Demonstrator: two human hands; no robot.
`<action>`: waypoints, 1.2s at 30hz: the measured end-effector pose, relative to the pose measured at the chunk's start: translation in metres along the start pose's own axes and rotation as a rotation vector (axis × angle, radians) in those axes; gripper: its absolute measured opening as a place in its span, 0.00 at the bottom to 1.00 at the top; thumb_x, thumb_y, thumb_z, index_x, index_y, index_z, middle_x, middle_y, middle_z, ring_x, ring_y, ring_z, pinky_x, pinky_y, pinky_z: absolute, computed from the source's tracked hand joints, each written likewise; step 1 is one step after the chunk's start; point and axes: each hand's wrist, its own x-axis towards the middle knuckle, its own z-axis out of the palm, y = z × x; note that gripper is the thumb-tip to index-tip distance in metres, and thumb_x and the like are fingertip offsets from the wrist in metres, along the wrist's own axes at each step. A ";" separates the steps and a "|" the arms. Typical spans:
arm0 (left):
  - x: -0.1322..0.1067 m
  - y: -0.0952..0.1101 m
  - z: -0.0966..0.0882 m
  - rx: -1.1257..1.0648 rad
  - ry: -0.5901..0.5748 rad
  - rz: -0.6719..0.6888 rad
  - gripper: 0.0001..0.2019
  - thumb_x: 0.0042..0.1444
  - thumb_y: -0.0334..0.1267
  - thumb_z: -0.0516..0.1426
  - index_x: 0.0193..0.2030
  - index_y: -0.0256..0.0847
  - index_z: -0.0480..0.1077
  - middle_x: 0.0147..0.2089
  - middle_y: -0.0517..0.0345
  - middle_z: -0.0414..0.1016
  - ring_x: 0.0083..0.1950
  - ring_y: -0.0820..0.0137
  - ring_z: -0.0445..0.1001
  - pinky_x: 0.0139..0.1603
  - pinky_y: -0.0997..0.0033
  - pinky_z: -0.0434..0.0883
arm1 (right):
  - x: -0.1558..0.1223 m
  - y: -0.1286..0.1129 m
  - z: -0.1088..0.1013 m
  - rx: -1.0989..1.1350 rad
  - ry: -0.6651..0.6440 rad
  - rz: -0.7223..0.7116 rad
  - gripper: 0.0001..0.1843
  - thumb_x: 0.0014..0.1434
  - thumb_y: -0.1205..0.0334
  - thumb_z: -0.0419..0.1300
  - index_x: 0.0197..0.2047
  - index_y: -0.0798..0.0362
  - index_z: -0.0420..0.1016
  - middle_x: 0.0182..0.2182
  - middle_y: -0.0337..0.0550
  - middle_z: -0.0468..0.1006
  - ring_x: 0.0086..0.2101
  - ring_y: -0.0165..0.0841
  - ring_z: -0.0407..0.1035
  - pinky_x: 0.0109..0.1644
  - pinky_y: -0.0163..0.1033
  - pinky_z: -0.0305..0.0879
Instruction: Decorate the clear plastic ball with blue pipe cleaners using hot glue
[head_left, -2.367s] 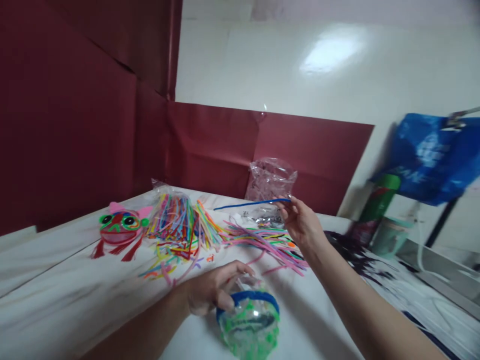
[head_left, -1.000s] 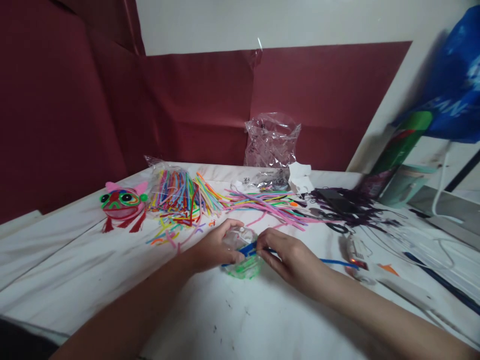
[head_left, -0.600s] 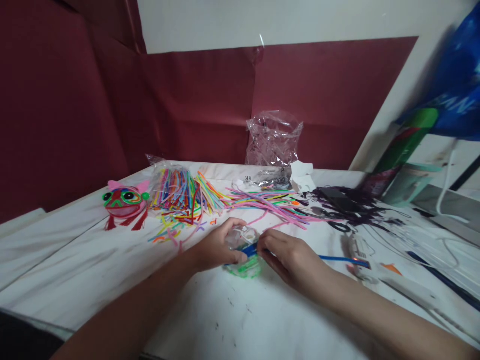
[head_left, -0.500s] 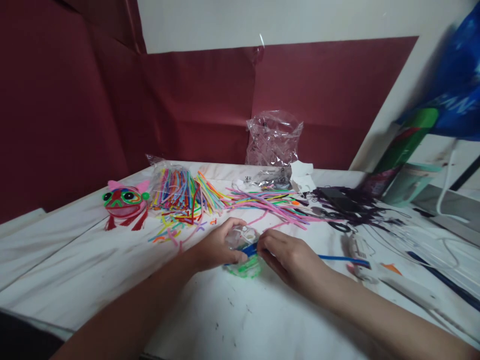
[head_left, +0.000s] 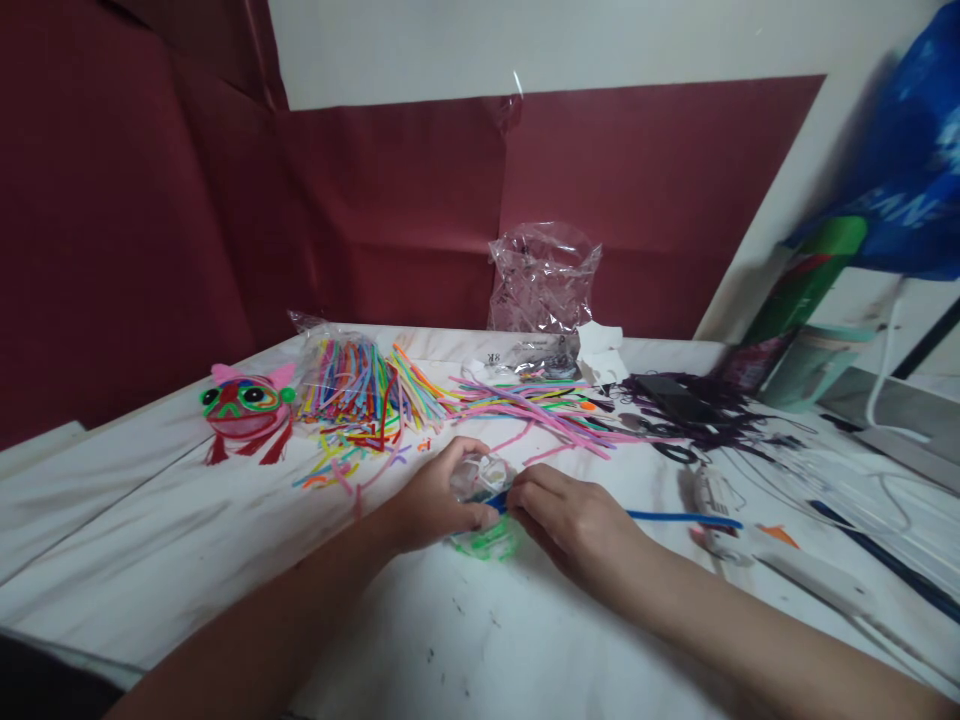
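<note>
My left hand (head_left: 431, 500) is wrapped round a small clear plastic ball (head_left: 484, 478) with green and blue trim, which rests on the white table (head_left: 225, 560). My right hand (head_left: 574, 520) pinches a blue pipe cleaner (head_left: 679, 517) against the ball's side. The free end of the pipe cleaner trails to the right across the table. Behind the hands lie loose coloured pipe cleaners (head_left: 540, 405) and a bag of them (head_left: 349, 380).
A red and green craft animal (head_left: 247, 405) sits at the left. A crumpled clear bag (head_left: 544, 280) stands at the back. Dark purple strands (head_left: 697, 405), a glue gun (head_left: 716, 505) and white cables lie at the right, below a blue bag (head_left: 907, 170) and a green bottle (head_left: 806, 275).
My right hand brought the blue pipe cleaner down from the clear bag to the ball. Both hands have since stayed on the ball, with the pipe cleaner's tail shifting slightly.
</note>
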 end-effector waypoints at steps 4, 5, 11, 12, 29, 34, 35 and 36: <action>0.000 -0.001 0.000 -0.064 -0.001 -0.022 0.28 0.36 0.33 0.61 0.48 0.42 0.59 0.36 0.62 0.66 0.33 0.73 0.63 0.31 0.75 0.60 | -0.001 0.005 -0.002 0.124 -0.014 0.133 0.04 0.59 0.70 0.54 0.36 0.54 0.68 0.30 0.45 0.75 0.30 0.34 0.71 0.32 0.35 0.66; 0.000 -0.001 0.000 -0.080 -0.003 -0.033 0.28 0.36 0.33 0.61 0.48 0.42 0.59 0.36 0.62 0.66 0.33 0.73 0.63 0.31 0.75 0.60 | -0.001 0.006 -0.003 0.154 -0.027 0.172 0.03 0.58 0.70 0.55 0.35 0.53 0.69 0.30 0.45 0.76 0.30 0.34 0.71 0.32 0.35 0.65; 0.001 -0.001 0.001 -0.085 0.008 -0.031 0.28 0.35 0.32 0.61 0.47 0.41 0.59 0.38 0.61 0.66 0.34 0.73 0.63 0.31 0.76 0.60 | 0.003 0.007 -0.003 0.375 -0.070 0.365 0.05 0.58 0.67 0.56 0.30 0.52 0.69 0.23 0.37 0.73 0.25 0.30 0.66 0.29 0.32 0.60; 0.001 -0.001 0.001 -0.083 0.008 -0.040 0.28 0.35 0.32 0.60 0.48 0.41 0.59 0.37 0.62 0.66 0.34 0.73 0.63 0.31 0.76 0.59 | 0.005 0.006 -0.003 0.407 -0.065 0.393 0.06 0.57 0.67 0.55 0.29 0.53 0.69 0.23 0.37 0.72 0.24 0.29 0.65 0.28 0.32 0.59; -0.001 0.002 0.003 -0.060 -0.015 -0.001 0.29 0.36 0.37 0.63 0.48 0.42 0.59 0.35 0.63 0.66 0.32 0.74 0.63 0.31 0.75 0.60 | 0.004 0.009 0.008 0.579 -0.062 0.521 0.06 0.53 0.64 0.57 0.26 0.52 0.65 0.19 0.32 0.66 0.21 0.27 0.57 0.26 0.31 0.53; 0.000 -0.005 -0.002 -0.072 -0.069 0.013 0.28 0.43 0.42 0.62 0.51 0.42 0.58 0.39 0.60 0.67 0.36 0.71 0.65 0.35 0.73 0.61 | 0.005 0.008 0.005 0.575 -0.072 0.530 0.06 0.52 0.65 0.56 0.25 0.52 0.65 0.19 0.32 0.64 0.21 0.27 0.57 0.25 0.31 0.52; 0.001 -0.008 -0.003 -0.086 -0.069 0.018 0.26 0.47 0.45 0.60 0.51 0.42 0.59 0.39 0.59 0.67 0.37 0.70 0.65 0.36 0.73 0.61 | 0.005 0.008 0.005 0.573 -0.077 0.534 0.06 0.52 0.65 0.56 0.25 0.52 0.65 0.19 0.32 0.64 0.21 0.26 0.57 0.25 0.31 0.51; 0.002 -0.010 -0.004 -0.108 -0.065 0.022 0.24 0.50 0.48 0.58 0.51 0.41 0.60 0.40 0.59 0.67 0.37 0.70 0.66 0.36 0.72 0.61 | 0.005 0.009 0.005 0.572 -0.079 0.537 0.06 0.52 0.65 0.56 0.25 0.52 0.65 0.19 0.32 0.64 0.21 0.26 0.56 0.25 0.31 0.51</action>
